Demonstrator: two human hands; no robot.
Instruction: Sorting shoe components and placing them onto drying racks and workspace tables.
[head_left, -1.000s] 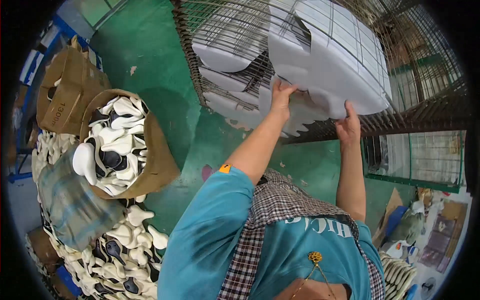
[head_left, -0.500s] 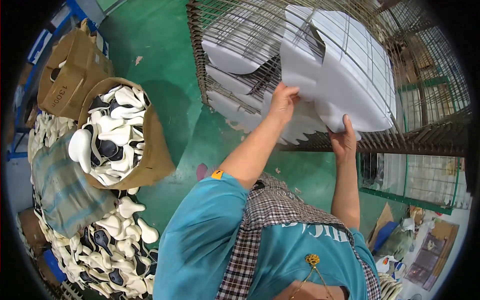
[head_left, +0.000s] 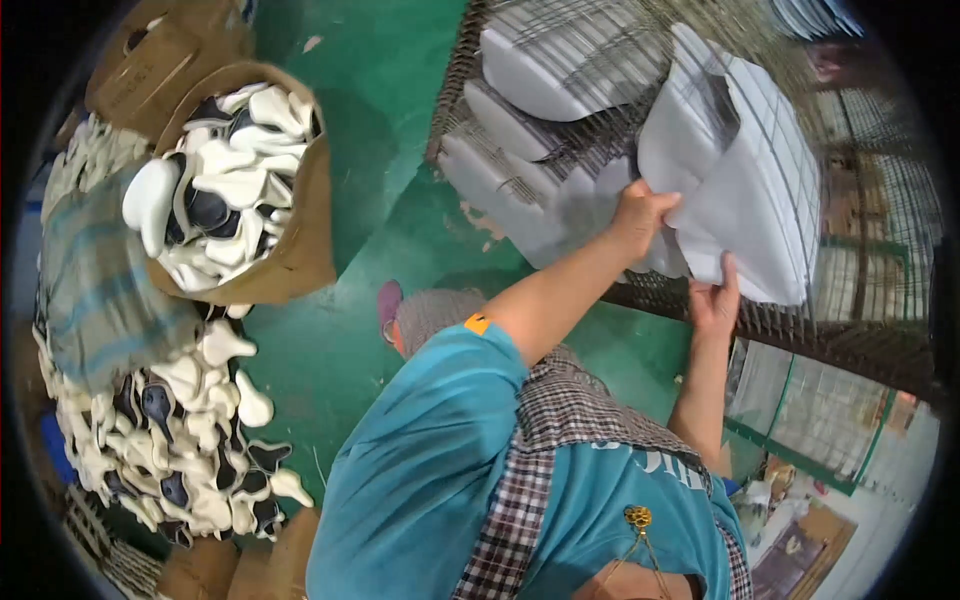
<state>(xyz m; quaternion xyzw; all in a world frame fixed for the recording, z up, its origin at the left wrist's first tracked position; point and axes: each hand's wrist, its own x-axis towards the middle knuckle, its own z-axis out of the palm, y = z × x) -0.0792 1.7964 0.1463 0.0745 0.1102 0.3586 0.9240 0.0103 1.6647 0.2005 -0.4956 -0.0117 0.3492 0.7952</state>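
Note:
A wire rack (head_left: pixel 560 150) at the upper right holds several white flexible sheets with rounded outlines. My left hand (head_left: pixel 643 222) is closed, thumb and fingers pinching the lower edge of one white sheet (head_left: pixel 690 140). Beside it a larger white sheet (head_left: pixel 765 190) slants across the rack, its near corner gripped by my right hand (head_left: pixel 713 305), thumb on top and fingers partly hidden underneath. Between the two sheets an open fold shows. More white sheets (head_left: pixel 560 70) lie on the wires to the left, apart from my hands.
To the left, a cardboard box (head_left: pixel 318 215) brims with white and black bicycle-saddle-shaped pieces. More such pieces (head_left: pixel 190 440) are heaped on the green floor (head_left: pixel 370 130), beside a striped sack (head_left: pixel 110 280). A green-framed wire rack (head_left: pixel 800 400) stands at the right.
The view has turned, so the boxes and the rack sit differently in it. Both hands keep hold of the white sheets, and the fold between the sheets looks narrower.

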